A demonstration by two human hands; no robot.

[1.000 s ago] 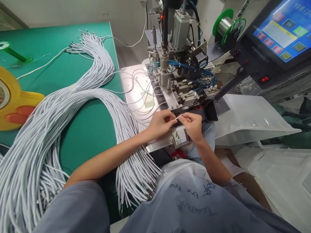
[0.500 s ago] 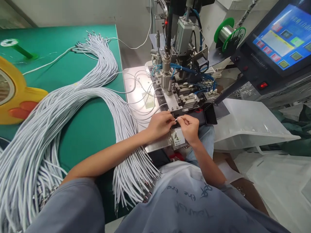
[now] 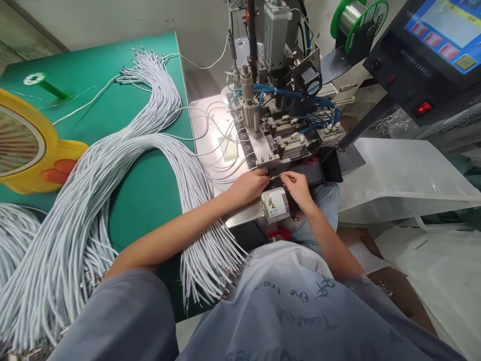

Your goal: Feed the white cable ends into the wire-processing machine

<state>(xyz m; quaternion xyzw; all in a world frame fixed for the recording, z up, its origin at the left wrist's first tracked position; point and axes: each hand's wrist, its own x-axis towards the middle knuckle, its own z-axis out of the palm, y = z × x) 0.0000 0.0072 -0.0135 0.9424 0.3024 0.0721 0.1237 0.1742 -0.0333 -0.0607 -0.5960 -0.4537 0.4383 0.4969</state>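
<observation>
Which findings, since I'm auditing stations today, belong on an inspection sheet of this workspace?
Surface: green tabletop, partly covered by bundles.
Job's things: small thin piece, too small to identify; machine just beyond it.
Clutter: yellow fan-like object at left; green spool on the tabletop.
Hands: left hand and right hand close together, fingers pinched at the piece.
Cables: white cables in thick bundles; several single strands reach toward the machine.
Surroundings: wire reel, control screen and translucent bin at right.
</observation>
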